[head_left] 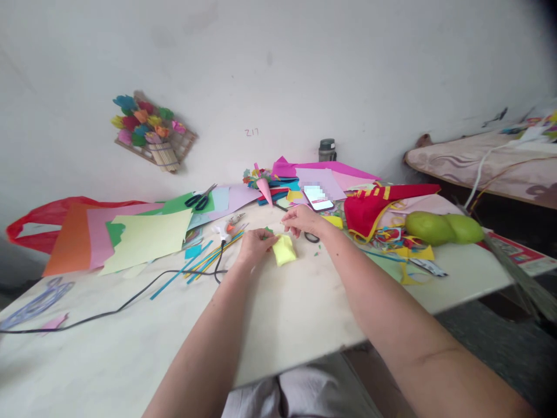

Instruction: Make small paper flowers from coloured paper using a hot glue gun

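Observation:
My left hand [257, 245] has its fingers pinched at the left edge of a small, puffy, bright yellow paper piece [285, 251]. A bit of green paper [268, 233] shows by those same fingertips. Just above and to the right, my right hand [300, 220] holds its thumb and fingers together; what is between them is too small to make out. Black scissor handles [311, 237] lie partly hidden beside my right wrist, near another yellow piece [334, 222]. Tiny green scraps [318, 250] are scattered on the table.
A glue gun [223, 230] with a black cord [143, 294] lies left, beside paper strips [204, 261]. Coloured sheets [148, 241] and scissors [201, 199] are behind. A phone [318, 198], pink paper cone [264, 190], red cloth [369, 212] and green fruit [429, 227] stand farther back and right.

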`<state>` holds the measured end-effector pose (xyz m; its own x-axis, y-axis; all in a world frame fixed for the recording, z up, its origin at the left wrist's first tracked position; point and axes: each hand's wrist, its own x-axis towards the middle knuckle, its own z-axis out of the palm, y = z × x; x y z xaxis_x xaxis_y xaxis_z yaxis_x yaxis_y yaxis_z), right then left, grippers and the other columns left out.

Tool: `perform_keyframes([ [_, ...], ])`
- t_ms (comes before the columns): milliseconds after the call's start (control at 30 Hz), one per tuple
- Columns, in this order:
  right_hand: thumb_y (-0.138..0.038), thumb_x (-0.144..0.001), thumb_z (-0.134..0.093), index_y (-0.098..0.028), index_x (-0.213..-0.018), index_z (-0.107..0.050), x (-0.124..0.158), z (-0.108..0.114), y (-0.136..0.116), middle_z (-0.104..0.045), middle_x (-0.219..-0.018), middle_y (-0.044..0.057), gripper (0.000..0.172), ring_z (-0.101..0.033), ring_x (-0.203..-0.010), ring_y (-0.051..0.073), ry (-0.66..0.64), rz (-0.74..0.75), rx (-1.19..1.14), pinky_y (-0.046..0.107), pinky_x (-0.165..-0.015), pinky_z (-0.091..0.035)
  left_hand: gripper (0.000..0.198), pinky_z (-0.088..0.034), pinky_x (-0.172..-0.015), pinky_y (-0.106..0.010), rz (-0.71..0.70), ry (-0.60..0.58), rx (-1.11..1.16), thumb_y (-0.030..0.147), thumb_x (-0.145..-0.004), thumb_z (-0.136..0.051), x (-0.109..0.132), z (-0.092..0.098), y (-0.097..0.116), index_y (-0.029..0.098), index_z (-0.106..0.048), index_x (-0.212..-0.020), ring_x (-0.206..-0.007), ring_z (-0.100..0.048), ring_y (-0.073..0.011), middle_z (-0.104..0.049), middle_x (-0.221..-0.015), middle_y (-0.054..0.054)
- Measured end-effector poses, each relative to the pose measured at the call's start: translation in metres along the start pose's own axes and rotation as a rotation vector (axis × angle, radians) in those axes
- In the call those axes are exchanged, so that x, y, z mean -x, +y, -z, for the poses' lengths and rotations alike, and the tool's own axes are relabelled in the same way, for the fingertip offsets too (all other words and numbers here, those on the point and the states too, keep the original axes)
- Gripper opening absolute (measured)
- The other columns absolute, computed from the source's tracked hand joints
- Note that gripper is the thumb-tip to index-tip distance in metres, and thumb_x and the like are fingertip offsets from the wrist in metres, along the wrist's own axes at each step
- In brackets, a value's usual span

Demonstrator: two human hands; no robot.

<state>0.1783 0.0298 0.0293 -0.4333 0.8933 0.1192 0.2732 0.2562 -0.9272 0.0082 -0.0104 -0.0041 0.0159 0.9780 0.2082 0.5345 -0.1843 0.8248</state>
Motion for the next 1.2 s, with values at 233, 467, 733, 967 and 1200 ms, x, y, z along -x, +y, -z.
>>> perform_keyframes([
  [233, -0.005, -0.066, -0.053, -0.010, -0.077, -0.059, -0.001, -0.001, 0.006, -0.059, -0.054, 0.001, 0.013, -0.050, -0.038, 0.008, -0.061, -0.024, -0.317, 0.020, -0.040, -0.046, 0.018, -0.041, -0.059, -0.024, -0.195, 0.059, -0.322, 0.026, -0.068, -0.056, -0.002, 0.000, -0.002, 0.017, -0.070, -0.074, -0.059, -0.056, -0.0146, -0.066, -0.066, -0.003],
  [467, -0.011, -0.068, -0.062, -0.009, -0.077, -0.058, -0.004, -0.003, 0.011, -0.063, -0.061, 0.004, 0.010, -0.058, -0.048, 0.011, -0.084, -0.020, -0.437, 0.025, -0.051, -0.052, 0.022, -0.041, -0.060, -0.023, -0.224, 0.212, -0.256, 0.031, -0.071, -0.053, -0.004, 0.001, -0.007, 0.016, -0.069, -0.075, -0.060, -0.057, -0.0137, -0.066, -0.064, -0.003],
  [733, -0.014, -0.068, -0.064, -0.010, -0.072, -0.058, -0.008, -0.005, 0.018, -0.064, -0.064, 0.005, 0.008, -0.060, -0.053, 0.011, -0.060, 0.010, -0.428, 0.024, -0.056, -0.052, 0.028, -0.047, -0.054, -0.024, -0.106, 0.135, 0.254, 0.037, -0.066, -0.060, -0.008, -0.001, -0.013, 0.012, -0.065, -0.079, -0.049, -0.055, -0.0107, -0.065, -0.065, -0.004],
  [967, -0.009, -0.064, -0.066, -0.012, -0.079, -0.058, -0.007, -0.005, 0.017, -0.064, -0.062, 0.002, 0.017, -0.059, -0.049, 0.010, 0.006, 0.021, -0.406, 0.024, -0.054, -0.052, 0.046, -0.048, -0.048, -0.025, -0.081, 0.044, 0.495, 0.034, -0.063, -0.065, 0.000, 0.003, 0.003, 0.009, -0.056, -0.101, -0.045, -0.056, -0.0110, -0.063, -0.063, -0.004],
  [1200, -0.016, -0.071, -0.062, -0.011, -0.076, -0.060, -0.007, -0.008, 0.014, -0.062, -0.060, 0.002, 0.008, -0.056, -0.047, 0.008, 0.021, -0.011, -0.370, 0.022, -0.051, -0.050, 0.074, -0.051, -0.052, -0.027, -0.063, 0.014, 0.537, 0.029, -0.070, -0.060, 0.005, 0.005, 0.009, 0.016, -0.019, -0.131, -0.049, -0.060, -0.0126, -0.064, -0.069, -0.002],
])
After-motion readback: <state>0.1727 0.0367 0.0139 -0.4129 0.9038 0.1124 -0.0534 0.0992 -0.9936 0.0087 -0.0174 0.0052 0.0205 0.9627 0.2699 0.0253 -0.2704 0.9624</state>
